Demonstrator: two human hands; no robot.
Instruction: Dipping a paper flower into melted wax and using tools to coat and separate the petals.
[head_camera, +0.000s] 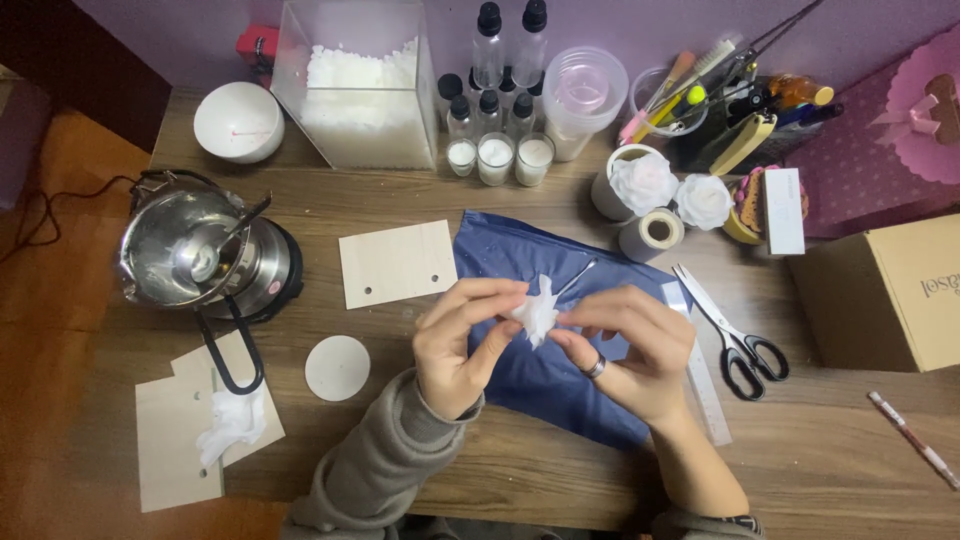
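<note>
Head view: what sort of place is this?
Likely a home candle-making craft desk: a metal melting pot, a clear box of white wax flakes, and both hands shaping a white wax flower.

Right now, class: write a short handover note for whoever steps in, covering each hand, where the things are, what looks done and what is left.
Left hand and right hand: both pinch one small white wax flower above the blue sheet.
A thin metal tool lies on the sheet.
Scissors lie to the right.
Done: two white flowers stand near the tape rolls.
Left: the flower in hand is unfinished.
</note>
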